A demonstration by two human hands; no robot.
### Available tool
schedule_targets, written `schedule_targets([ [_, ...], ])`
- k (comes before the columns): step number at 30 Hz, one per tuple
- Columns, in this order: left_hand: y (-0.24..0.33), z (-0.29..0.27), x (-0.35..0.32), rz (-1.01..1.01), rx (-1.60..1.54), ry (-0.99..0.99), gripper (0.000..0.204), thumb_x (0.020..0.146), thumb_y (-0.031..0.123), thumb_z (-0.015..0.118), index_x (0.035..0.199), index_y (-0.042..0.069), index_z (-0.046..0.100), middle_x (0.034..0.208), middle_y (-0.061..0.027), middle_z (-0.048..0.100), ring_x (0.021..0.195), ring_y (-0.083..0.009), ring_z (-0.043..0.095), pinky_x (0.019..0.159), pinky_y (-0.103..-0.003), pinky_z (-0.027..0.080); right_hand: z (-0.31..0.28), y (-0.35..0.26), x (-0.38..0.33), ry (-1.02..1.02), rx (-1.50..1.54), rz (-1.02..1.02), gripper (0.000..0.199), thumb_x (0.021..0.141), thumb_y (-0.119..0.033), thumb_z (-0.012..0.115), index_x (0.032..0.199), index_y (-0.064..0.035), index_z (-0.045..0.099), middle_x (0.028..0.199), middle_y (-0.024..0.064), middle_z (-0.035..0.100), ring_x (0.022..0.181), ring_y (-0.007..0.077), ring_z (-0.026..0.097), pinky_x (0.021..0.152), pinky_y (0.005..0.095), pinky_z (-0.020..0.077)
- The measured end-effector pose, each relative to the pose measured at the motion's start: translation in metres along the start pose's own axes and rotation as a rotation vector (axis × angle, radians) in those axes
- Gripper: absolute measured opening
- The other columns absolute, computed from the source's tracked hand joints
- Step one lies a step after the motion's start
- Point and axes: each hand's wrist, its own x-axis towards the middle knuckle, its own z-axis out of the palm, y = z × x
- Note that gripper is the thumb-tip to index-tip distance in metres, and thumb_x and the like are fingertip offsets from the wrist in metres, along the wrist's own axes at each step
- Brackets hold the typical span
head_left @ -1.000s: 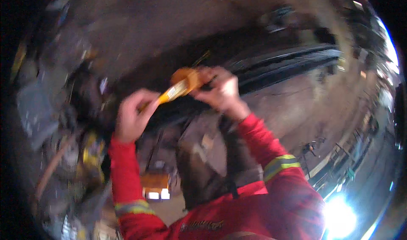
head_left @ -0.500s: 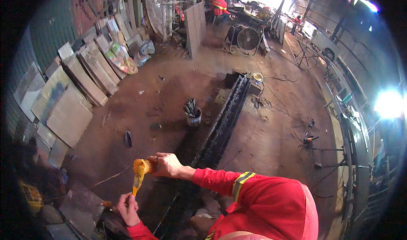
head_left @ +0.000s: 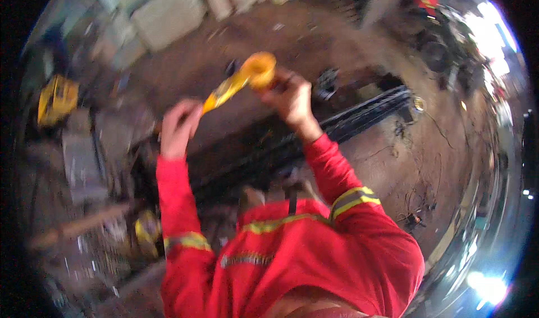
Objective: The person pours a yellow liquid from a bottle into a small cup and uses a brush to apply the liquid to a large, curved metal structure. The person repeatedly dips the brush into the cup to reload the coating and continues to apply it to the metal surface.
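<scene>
My left hand (head_left: 181, 126) is closed round the handle of a yellow paintbrush (head_left: 222, 94). The brush slants up to the right, its head at the rim of a small cup (head_left: 260, 69) coated in yellow-orange paint. Blur hides whether the bristles touch the rim or lie inside. From the right side, my right hand (head_left: 291, 100) grips the cup, its fingers wrapped partly behind it. Both hands are raised in front of me, above a long black metal beam (head_left: 359, 111) that runs from the lower left to the upper right.
Boards (head_left: 171, 14) lean along the far left. A yellow box-like object (head_left: 58, 100) sits left of my left hand. Beyond my right hand stands a blurred container of dark rods (head_left: 327, 83). Cables trail over the floor on the right. Another person in red (head_left: 426, 0) is far off.
My view has swung left and down, blurring the scene. Both forearms now show fully. The brush and cup sit higher in the picture, still held, with the brush tilted nearer to level.
</scene>
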Motion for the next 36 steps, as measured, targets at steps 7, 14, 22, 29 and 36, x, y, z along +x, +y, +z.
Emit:
schedule_targets([
  [7, -0.004, -0.026, -0.008, -0.027, -0.234, 0.014, 0.013, 0.091, 0.013, 0.062, 0.096, 0.002, 0.064, 0.061, 0.0054, 0.044, 0.053, -0.0025, 0.036, 0.047, -0.021, 0.024, 0.010, 0.016, -0.011, -0.013, -0.098, 0.082, 0.054, 0.063, -0.028, 0.085, 0.109, -0.0063, 0.068, 0.084, 0.0060, 0.069, 0.066, 0.0141, 0.062, 0.065, 0.0286, 0.0506],
  [14, 0.039, -0.004, 0.004, -0.003, -0.288, 0.156, 0.009, 0.092, 0.011, 0.058, 0.096, 0.003, 0.061, 0.066, 0.0063, 0.042, 0.056, -0.0024, 0.034, 0.049, -0.021, 0.024, -0.006, -0.008, -0.029, -0.001, -0.202, -0.046, 0.045, 0.056, -0.019, 0.085, 0.096, -0.0073, 0.070, 0.084, 0.0127, 0.069, 0.075, 0.0277, 0.067, 0.067, 0.0361, 0.0535],
  [22, 0.014, 0.005, 0.022, 0.113, -0.235, -0.127, 0.010, 0.094, 0.012, 0.054, 0.094, 0.002, 0.057, 0.059, 0.0048, 0.041, 0.048, -0.0024, 0.032, 0.044, -0.021, 0.024, -0.018, -0.022, -0.026, -0.033, -0.088, 0.145, 0.062, 0.058, -0.028, 0.085, 0.113, -0.0059, 0.065, 0.084, 0.0078, 0.070, 0.081, 0.0263, 0.067, 0.074, 0.0346, 0.0517],
  [29, -0.020, -0.015, 0.017, 0.037, -0.379, -0.104, 0.009, 0.094, 0.013, 0.055, 0.091, 0.004, 0.055, 0.056, 0.0043, 0.037, 0.046, -0.0035, 0.031, 0.043, -0.021, 0.023, -0.034, -0.025, 0.012, -0.011, 0.133, 0.225, 0.050, 0.065, -0.019, 0.085, 0.109, -0.0035, 0.066, 0.082, 0.0028, 0.070, 0.069, 0.0069, 0.059, 0.068, 0.0261, 0.0499],
  [36, -0.072, -0.050, 0.008, 0.194, -0.704, 0.021, 0.011, 0.096, 0.017, 0.053, 0.091, 0.008, 0.051, 0.055, 0.0036, 0.034, 0.047, -0.0054, 0.032, 0.045, -0.023, 0.025, -0.040, 0.030, 0.010, 0.199, 0.153, 0.177, 0.049, 0.065, -0.024, 0.084, 0.108, -0.0062, 0.068, 0.087, 0.0030, 0.069, 0.074, 0.0090, 0.058, 0.071, 0.0275, 0.0488],
])
